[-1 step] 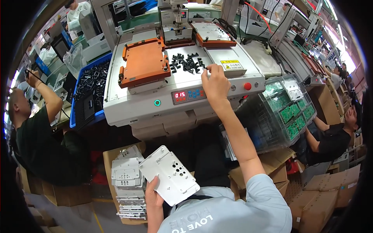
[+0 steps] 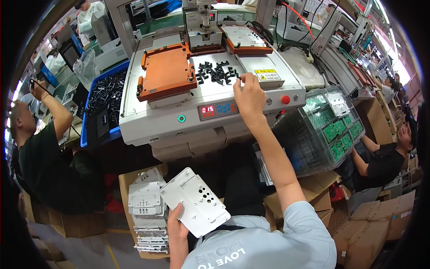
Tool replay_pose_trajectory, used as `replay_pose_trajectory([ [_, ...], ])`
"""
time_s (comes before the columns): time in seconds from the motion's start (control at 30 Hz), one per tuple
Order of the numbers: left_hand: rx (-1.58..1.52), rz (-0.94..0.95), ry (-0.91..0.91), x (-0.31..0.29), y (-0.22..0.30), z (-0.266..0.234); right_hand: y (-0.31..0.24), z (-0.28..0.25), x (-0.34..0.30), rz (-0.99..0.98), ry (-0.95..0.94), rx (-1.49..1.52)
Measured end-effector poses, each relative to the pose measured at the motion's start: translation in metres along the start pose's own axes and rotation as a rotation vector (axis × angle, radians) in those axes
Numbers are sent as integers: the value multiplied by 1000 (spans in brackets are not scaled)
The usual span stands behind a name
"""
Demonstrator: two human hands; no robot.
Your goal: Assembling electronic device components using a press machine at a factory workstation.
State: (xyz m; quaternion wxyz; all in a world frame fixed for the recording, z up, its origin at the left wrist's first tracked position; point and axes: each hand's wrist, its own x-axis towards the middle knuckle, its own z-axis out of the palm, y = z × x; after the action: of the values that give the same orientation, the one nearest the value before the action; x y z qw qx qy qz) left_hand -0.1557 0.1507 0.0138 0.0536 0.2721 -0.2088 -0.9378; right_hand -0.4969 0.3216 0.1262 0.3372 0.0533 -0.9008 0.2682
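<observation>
My left hand [image 2: 178,223] grips a white plastic cover [image 2: 195,202] by its lower left edge, over my lap. The cover is a flat tilted panel with small posts and a cluster of dark holes. My right hand [image 2: 251,96] is over the front of the white machine, thumb and forefinger pinched on a small black plastic part that is mostly hidden by the fingertips. Just left of those fingers, a loose pile of black plastic parts [image 2: 218,74] lies on the machine's white top.
An orange fixture [image 2: 166,71] stands left of the pile; another fixture [image 2: 244,38] holds a white panel behind. A blue bin [image 2: 85,130] of black parts sits left. White covers [image 2: 147,199] fill a carton below. Clear trays [image 2: 313,130] with green boards stand right. Co-workers sit on both sides.
My right hand has shifted very slightly right, away from the pile of black parts. My left hand and the white cover stay where they were.
</observation>
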Motion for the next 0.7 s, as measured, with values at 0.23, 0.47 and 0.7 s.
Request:
replay_pose_trajectory([
  [0.23,24,55,-7,2,3,19,-7,-46,-5,-219,43,469],
  [0.47,230,197,-17,5,5,54,-38,-104,-93,-434,-786,666],
  [0.7,191,217,-10,12,5,55,-30,-95,-122,-61,-1010,784],
])
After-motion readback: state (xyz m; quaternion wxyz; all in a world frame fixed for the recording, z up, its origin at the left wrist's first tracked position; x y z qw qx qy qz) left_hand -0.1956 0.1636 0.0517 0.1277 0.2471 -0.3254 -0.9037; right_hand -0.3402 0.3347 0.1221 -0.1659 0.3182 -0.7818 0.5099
